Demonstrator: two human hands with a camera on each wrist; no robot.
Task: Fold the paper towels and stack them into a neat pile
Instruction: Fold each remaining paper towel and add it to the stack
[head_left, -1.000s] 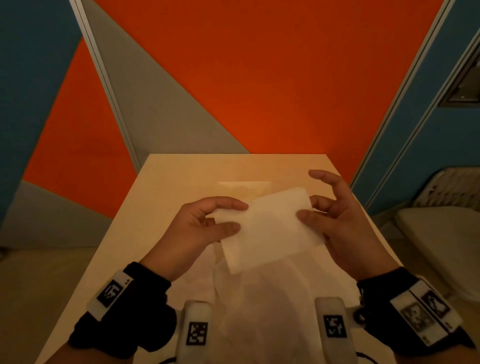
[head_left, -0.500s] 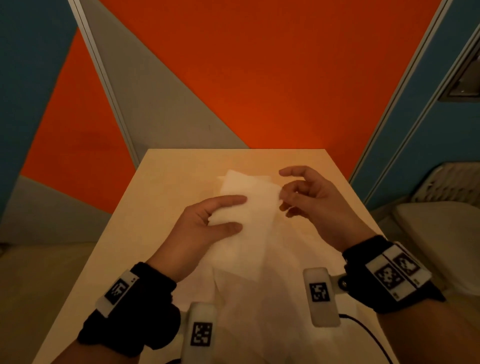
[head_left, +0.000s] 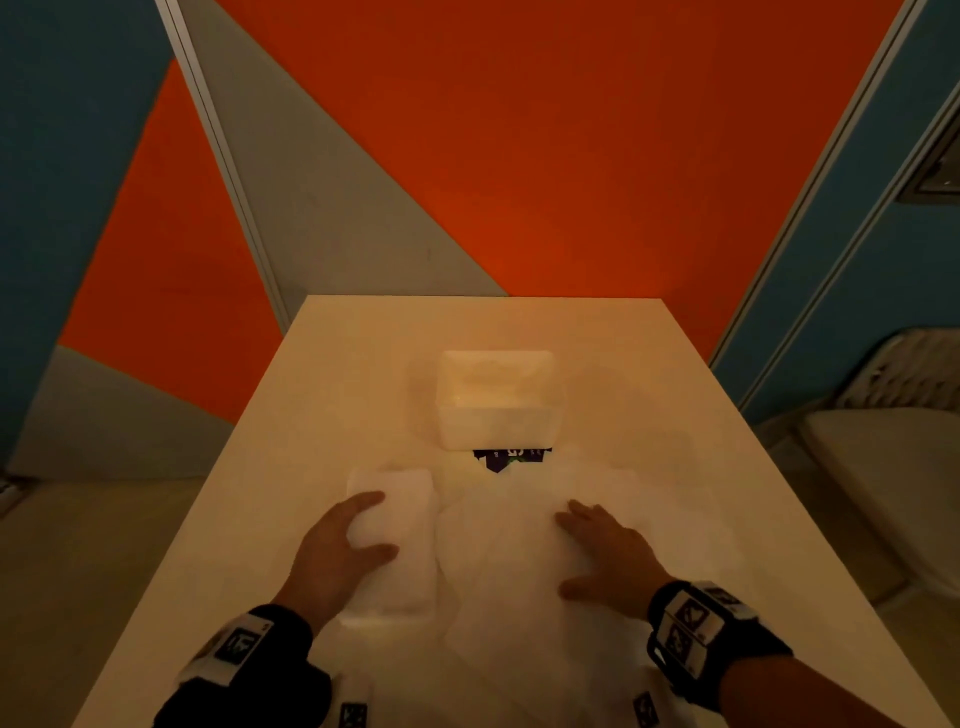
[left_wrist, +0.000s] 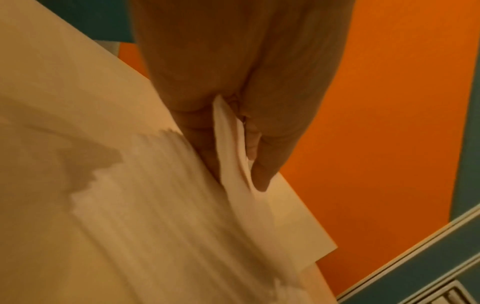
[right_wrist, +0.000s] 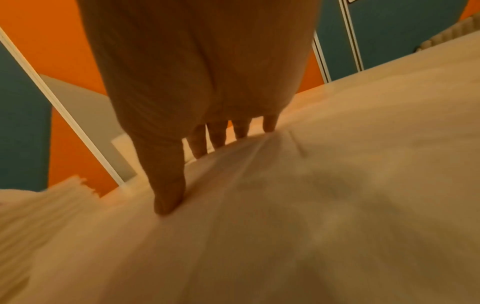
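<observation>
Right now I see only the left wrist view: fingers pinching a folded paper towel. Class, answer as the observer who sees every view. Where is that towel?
Observer: In the head view the left hand holds the folded towel down on the table, left of centre.
Operator: And the other hand?
Observer: The right hand lies flat, fingers straight, on loose unfolded sheets.
Operator: Anything beyond them?
Observer: A white box stands farther back, apart from both hands.
</observation>
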